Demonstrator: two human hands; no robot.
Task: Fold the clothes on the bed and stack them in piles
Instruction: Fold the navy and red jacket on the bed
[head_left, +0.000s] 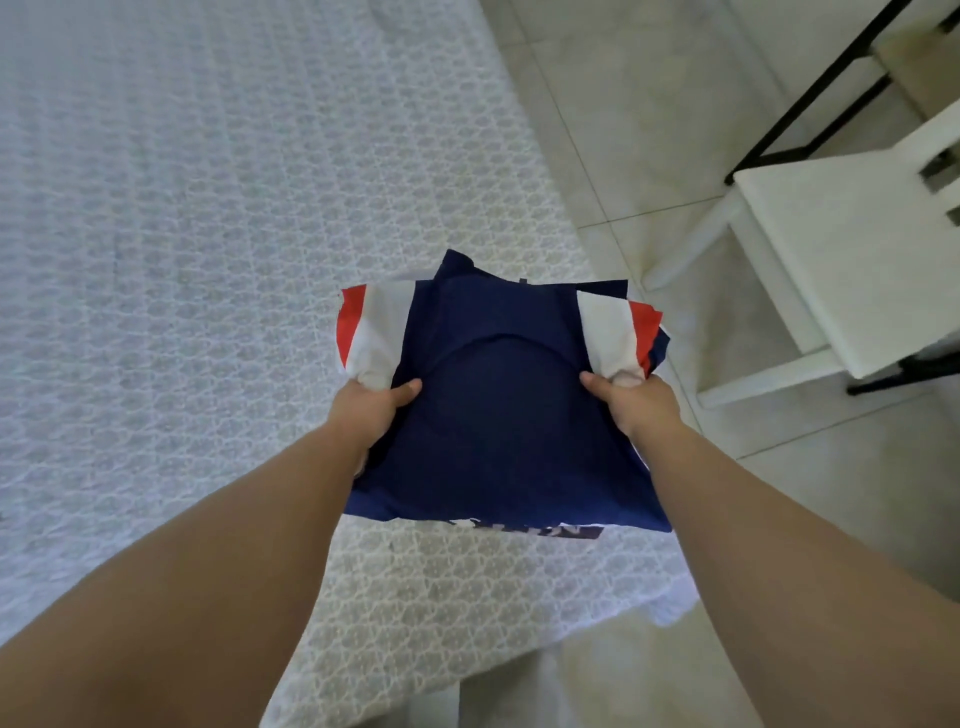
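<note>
A folded navy shirt (509, 415) with white and red sleeve bands hangs between my two hands above the near right corner of the bed (182, 234). My left hand (371, 410) grips its left side, thumb on top of the navy cloth and fingers hidden underneath. On the other side my right hand (634, 402) grips the shirt the same way, thumb on top. The shirt's lower edge shows some white lettering. No other clothes or piles are in view.
The bed has a white patterned cover and fills the left of the view. A white chair (852, 260) stands on the tiled floor (649, 130) to the right, with a black metal frame (810, 109) behind it.
</note>
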